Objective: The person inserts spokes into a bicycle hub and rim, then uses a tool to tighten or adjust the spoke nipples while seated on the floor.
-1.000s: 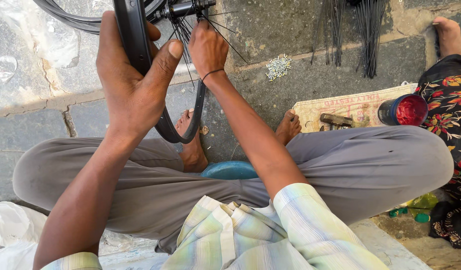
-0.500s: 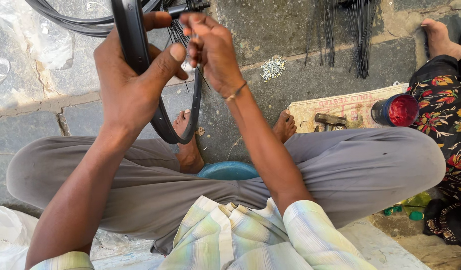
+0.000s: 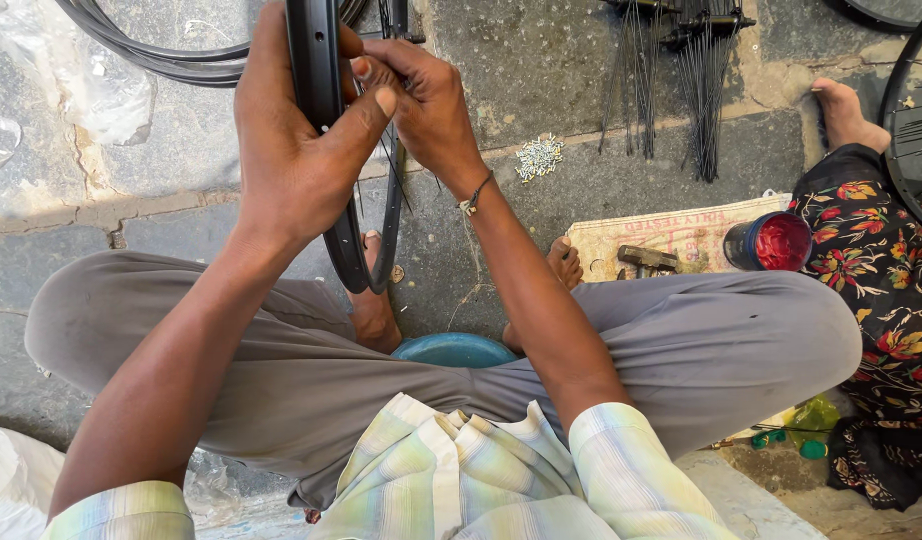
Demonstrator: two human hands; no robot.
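I sit cross-legged on a stone floor with a black bicycle wheel rim (image 3: pixel 366 255) standing upright between my knees. My left hand (image 3: pixel 291 150) grips the rim near its top, thumb pressed across its inner side. Beside that thumb, my right hand (image 3: pixel 431 100) pinches thin wire spokes (image 3: pixel 393 170) inside the rim; its fingers are closed on them. A thread band circles the right wrist. The hub is hidden behind my hands.
A blue bowl (image 3: pixel 453 350) sits between my feet. Small metal nipples (image 3: pixel 539 157) lie in a pile on the floor. Bundles of black spokes (image 3: pixel 671 70) lie further back. A red-filled tin (image 3: pixel 771 242) and a hammer (image 3: pixel 646 260) rest on a sack. Another person's foot (image 3: pixel 843 112) is at right.
My right hand has moved left and closer to the left thumb, now closed on spokes inside the rim. The left hand keeps its grip; the view has shifted slightly downward.
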